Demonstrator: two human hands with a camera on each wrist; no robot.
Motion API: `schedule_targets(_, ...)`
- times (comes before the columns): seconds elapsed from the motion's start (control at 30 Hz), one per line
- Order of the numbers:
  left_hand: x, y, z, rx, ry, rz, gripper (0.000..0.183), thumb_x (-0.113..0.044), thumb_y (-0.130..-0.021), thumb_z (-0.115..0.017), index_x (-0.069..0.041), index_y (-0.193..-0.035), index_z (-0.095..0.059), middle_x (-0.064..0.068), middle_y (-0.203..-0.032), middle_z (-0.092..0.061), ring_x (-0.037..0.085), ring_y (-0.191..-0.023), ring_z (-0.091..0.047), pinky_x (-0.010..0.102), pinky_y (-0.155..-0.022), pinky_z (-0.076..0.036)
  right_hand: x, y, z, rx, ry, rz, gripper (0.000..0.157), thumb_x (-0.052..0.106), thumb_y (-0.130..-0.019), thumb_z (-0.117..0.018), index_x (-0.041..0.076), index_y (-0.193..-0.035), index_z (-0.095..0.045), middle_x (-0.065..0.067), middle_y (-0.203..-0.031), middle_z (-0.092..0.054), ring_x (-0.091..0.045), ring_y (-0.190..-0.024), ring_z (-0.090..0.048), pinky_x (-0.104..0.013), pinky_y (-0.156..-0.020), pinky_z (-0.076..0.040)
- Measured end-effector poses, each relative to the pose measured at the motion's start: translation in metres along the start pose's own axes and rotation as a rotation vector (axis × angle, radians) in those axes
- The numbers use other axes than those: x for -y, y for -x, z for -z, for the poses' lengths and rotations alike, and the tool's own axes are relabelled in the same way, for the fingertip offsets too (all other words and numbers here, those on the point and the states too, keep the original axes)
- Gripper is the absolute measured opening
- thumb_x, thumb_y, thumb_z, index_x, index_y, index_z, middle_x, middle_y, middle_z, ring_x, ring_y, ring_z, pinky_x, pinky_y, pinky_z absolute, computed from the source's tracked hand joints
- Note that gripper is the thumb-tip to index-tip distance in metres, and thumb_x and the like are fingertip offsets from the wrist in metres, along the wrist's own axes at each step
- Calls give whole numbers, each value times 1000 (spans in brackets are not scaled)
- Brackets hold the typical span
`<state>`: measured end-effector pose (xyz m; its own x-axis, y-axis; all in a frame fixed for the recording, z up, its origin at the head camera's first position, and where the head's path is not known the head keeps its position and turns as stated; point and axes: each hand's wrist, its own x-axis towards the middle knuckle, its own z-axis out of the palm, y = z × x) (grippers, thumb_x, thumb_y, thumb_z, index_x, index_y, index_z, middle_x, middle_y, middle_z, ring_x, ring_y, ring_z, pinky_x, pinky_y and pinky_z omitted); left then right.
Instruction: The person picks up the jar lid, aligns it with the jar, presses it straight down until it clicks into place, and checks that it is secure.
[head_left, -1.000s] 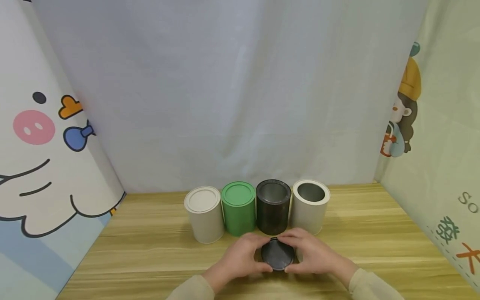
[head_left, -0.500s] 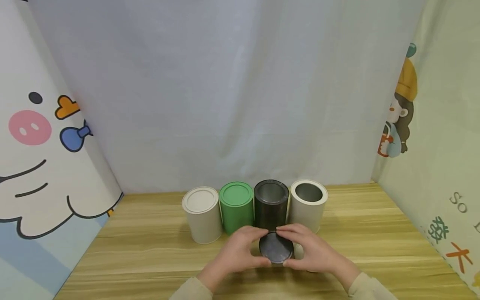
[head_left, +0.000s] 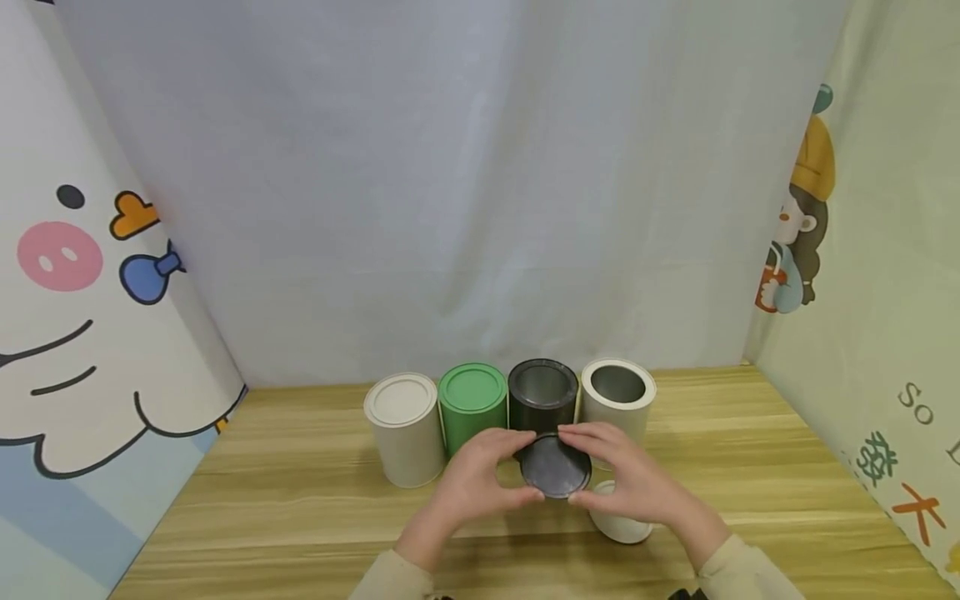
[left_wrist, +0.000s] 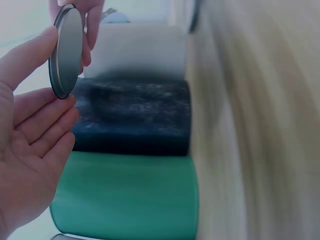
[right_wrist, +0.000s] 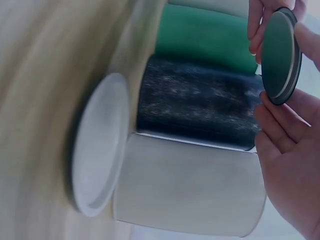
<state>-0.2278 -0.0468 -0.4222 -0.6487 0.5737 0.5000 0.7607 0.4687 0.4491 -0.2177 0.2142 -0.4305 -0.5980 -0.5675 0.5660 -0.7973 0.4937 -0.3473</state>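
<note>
Between both hands a round black lid (head_left: 556, 467) is held by its rim, raised off the table. My left hand (head_left: 480, 477) pinches its left side with thumb and fingertips. On the opposite edge, my right hand (head_left: 626, 471) grips it the same way. The lid's shiny metal underside shows in the left wrist view. Just behind it stands the black can (head_left: 543, 417), uncovered, its grey inside visible. To the right of that is a white can (head_left: 637, 417), also without a lid. A white lid (head_left: 621, 525) lies on the table below my right hand.
A lidded green can (head_left: 472, 425) and a lidded white can (head_left: 408, 450) complete the row on the left. Behind the wood-grain table (head_left: 300, 500) hangs a pale curtain (head_left: 450, 167). Printed cloths with cartoon figures flank both sides.
Both hands have lifted the black lid and carried it forward, towards the black can. The white lid on the table has come into fuller view.
</note>
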Motion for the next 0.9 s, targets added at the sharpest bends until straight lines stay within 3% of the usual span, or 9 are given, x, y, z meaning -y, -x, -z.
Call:
schedule_targets(0.3, -6, -15, 14, -47, -2, -12, 67, -27, -74, -89, -2, -131, -64, 9, -126, -67, 27, -117, -60, 40, -100, -49, 0, -14, 14, -63, -35, -5, 71, 19, -73, -88, 1, -135, -59, -11, -135, -57, -29, -123, -51, -33, -104, -41)
schedule_targets(0.67, -14, -36, 25, -76, -82, 74, 65, -30, -81, -84, -1, -134, -60, 14, -130, -62, 30, -121, -57, 44, -100, -48, -3, -29, 26, -170, 35, -54, 60, 16, -76, -86, -1, -129, -63, -12, -126, -65, -33, -116, -57, -53, -93, -47)
schedule_targets(0.9, -10, -47, 22, -108, -157, 95, 63, -35, -84, -80, -1, -133, -61, 15, -129, -63, 31, -120, -58, 43, -101, -48, -7, -37, 25, -187, 81, -130, 54, 8, -79, -82, -3, -128, -63, -18, -127, -64, -38, -118, -56, -55, -96, -47)
